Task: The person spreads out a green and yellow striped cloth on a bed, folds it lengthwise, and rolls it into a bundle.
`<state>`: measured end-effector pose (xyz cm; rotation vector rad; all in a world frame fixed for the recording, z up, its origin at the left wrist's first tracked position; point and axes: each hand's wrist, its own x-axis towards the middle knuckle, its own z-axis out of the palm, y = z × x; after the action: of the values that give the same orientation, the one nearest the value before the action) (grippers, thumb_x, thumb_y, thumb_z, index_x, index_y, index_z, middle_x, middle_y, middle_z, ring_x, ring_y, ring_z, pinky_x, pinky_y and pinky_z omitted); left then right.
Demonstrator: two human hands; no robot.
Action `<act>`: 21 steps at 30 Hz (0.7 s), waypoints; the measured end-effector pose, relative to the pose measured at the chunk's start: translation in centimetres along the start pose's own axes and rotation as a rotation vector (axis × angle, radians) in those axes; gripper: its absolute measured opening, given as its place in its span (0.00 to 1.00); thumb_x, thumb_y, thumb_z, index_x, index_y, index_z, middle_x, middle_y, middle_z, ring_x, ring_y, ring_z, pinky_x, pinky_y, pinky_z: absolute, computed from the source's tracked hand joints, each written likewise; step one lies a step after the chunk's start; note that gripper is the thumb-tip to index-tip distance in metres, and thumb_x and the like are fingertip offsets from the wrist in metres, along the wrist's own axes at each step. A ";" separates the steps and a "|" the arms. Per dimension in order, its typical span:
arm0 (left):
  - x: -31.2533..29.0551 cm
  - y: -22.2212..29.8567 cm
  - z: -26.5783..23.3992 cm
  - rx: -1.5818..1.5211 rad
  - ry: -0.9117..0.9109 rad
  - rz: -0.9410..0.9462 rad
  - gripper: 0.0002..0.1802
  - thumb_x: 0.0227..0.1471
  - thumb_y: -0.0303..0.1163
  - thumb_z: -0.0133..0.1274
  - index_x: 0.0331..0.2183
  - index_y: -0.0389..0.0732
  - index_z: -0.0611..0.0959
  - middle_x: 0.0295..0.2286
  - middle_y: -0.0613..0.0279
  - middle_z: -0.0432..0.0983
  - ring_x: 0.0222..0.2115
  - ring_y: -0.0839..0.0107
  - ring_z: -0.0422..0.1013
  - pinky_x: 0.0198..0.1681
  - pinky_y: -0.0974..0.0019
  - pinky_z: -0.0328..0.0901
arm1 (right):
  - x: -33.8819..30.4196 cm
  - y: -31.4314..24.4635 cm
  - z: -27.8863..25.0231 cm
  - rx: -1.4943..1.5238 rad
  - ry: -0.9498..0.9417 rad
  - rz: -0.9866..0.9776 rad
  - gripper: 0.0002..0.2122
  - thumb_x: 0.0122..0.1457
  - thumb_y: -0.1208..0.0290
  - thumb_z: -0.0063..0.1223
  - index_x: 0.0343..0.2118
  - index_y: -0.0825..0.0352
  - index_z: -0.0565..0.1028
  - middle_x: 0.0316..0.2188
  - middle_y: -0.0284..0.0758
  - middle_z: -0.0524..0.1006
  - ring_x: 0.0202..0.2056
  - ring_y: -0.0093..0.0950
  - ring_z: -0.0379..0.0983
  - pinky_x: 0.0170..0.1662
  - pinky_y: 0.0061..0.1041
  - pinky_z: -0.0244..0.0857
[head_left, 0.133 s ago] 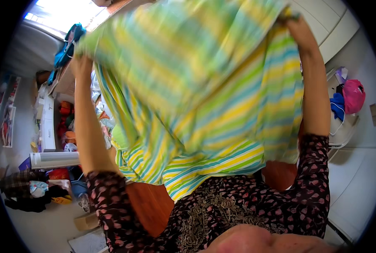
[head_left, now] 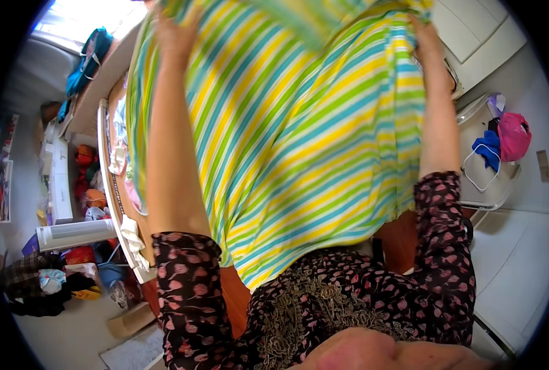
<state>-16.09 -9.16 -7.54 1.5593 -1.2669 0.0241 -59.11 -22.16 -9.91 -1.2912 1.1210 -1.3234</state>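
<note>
A large cloth (head_left: 299, 160) with yellow, green, blue and white stripes spreads out before me, from the top of the view down to my waist. Its far part is blurred and folds over itself. At the far left, my left hand (head_left: 174, 37) is closed on the cloth, its fingertips partly lost in the fabric and blur. My right hand (head_left: 426, 40) grips the cloth's far right edge, fingers mostly hidden behind it. Both arms are stretched forward.
Under the cloth is a table with a pale edge (head_left: 117, 203), small garments (head_left: 133, 237) on it. A teal bag (head_left: 89, 61) hangs at the far left above shelves. A folding chair (head_left: 502, 188) on the right holds a pink bag (head_left: 513, 139) and blue cloth (head_left: 487, 150). Clothes are piled at left.
Both hands have moved farther forward, the left one also to the right. The raised cloth has come down and opened out flatter, and the table's left edge now shows.
</note>
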 end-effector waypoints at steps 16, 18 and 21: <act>-73.6 -5.6 -28.9 -0.323 -0.094 -2.114 0.31 0.58 0.48 0.42 0.53 0.33 0.67 0.50 0.48 0.67 0.50 0.54 0.64 0.53 0.58 0.59 | -43.0 28.7 -8.9 0.307 -0.185 1.082 0.26 0.62 0.49 0.39 0.54 0.67 0.66 0.51 0.36 0.69 0.52 0.28 0.65 0.53 0.27 0.59; -75.2 -2.7 -27.1 -0.617 0.048 -2.161 0.30 0.58 0.48 0.41 0.52 0.34 0.68 0.49 0.49 0.67 0.49 0.54 0.65 0.52 0.58 0.60 | -43.3 29.2 -8.9 0.284 -0.184 0.991 0.24 0.62 0.52 0.40 0.54 0.66 0.65 0.50 0.35 0.70 0.50 0.28 0.66 0.53 0.27 0.60; -73.0 -2.8 -23.7 -0.909 0.274 -1.898 0.29 0.58 0.49 0.41 0.51 0.35 0.69 0.48 0.49 0.69 0.47 0.55 0.67 0.50 0.58 0.62 | -40.8 29.3 -6.4 0.423 -0.014 0.895 0.22 0.61 0.56 0.43 0.51 0.68 0.67 0.47 0.35 0.73 0.45 0.30 0.70 0.49 0.28 0.65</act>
<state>-32.51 57.47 -42.11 1.2492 0.7226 -1.2629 -64.65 14.15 -44.74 -0.3828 1.1257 -0.7904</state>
